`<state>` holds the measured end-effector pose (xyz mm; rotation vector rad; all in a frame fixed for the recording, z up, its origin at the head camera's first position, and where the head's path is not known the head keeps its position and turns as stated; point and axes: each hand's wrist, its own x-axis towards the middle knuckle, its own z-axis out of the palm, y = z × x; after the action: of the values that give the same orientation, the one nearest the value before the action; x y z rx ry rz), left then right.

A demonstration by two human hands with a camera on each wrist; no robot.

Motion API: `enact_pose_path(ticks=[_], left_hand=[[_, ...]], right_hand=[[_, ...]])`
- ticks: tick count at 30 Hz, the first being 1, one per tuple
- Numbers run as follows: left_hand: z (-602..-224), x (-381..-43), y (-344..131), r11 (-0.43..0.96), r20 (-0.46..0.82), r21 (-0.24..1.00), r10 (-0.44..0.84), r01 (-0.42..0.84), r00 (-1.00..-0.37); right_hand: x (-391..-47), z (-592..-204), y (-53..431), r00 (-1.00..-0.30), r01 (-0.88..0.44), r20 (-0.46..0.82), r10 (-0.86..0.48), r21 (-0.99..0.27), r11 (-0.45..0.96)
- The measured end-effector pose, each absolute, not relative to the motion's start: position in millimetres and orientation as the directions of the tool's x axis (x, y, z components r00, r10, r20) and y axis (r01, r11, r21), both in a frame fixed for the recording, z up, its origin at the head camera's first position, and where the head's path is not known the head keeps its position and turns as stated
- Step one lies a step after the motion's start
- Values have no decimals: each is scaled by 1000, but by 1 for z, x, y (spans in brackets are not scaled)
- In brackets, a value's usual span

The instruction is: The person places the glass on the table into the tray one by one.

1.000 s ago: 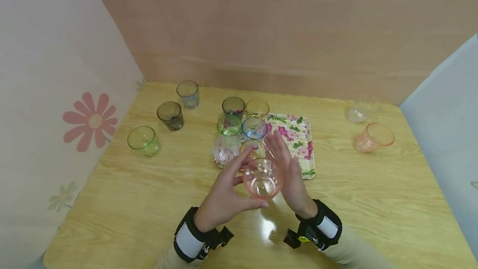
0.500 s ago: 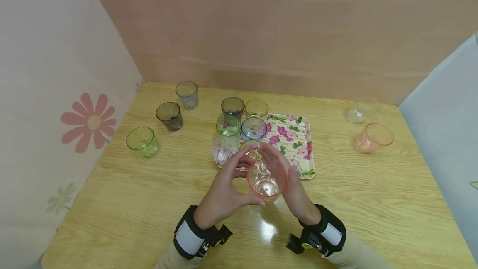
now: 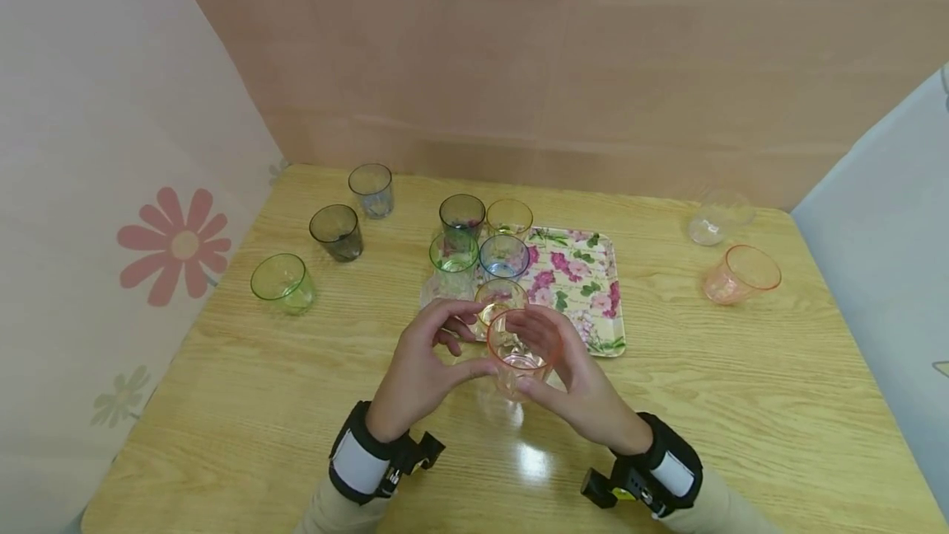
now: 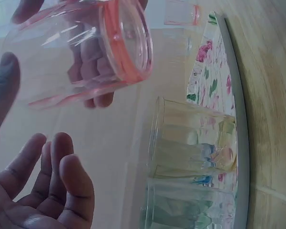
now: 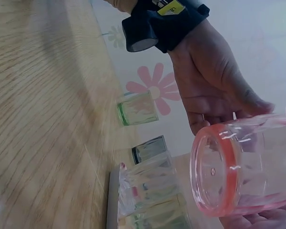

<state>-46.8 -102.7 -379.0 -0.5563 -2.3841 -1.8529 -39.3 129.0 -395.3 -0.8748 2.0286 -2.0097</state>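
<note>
Over the table's front half, my right hand (image 3: 586,394) grips a clear pink-rimmed tumbler (image 3: 522,353), thumb on the near side and fingers behind it. The tumbler is held mouth up and slightly tilted. My left hand (image 3: 418,369) is at its left side, the thumb (image 4: 5,81) right at the glass wall. The other left fingers are loosely bent and stand apart from the tumbler. Just beyond lies a flowered tray (image 3: 604,303). On its left part stand a yellow glass (image 3: 501,293), a blue glass (image 3: 505,258), a green glass (image 3: 454,252) and several others.
On the left of the table stand a green glass (image 3: 283,283), a dark grey glass (image 3: 337,233) and a lighter grey glass (image 3: 372,190). Toward the right are a pink glass (image 3: 740,274) and a clear glass (image 3: 719,217). Paper-like walls enclose the back and sides.
The left hand held the pink tumbler; its fingers have loosened and drawn back to the left. The right hand, open beside the glass before, has curled round it.
</note>
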Motion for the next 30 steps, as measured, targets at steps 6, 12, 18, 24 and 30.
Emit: enact_pose_path(ticks=[6,12,18,24,30], left_hand=[[-388,-57,-119,116,253,960,46,256,-966],[-403,-78,-140,180,103,981,-166,72,-981],[-430,-98,-150,216,-129,962,-172,-165,-977],[-448,-105,-149,267,-232,930,-108,-253,-967],[-451,-106,-146,346,-193,913,-95,-214,-977]], right_hand=[[-41,-400,138,-854,-300,294,-429,-952,-55],[-44,-401,147,-867,-312,305,-395,-949,-47],[-49,-404,153,-867,-330,321,-382,-943,-43],[-59,-405,160,-880,-337,339,-332,-939,-64],[-79,-405,169,-911,-306,308,-274,-951,-51]])
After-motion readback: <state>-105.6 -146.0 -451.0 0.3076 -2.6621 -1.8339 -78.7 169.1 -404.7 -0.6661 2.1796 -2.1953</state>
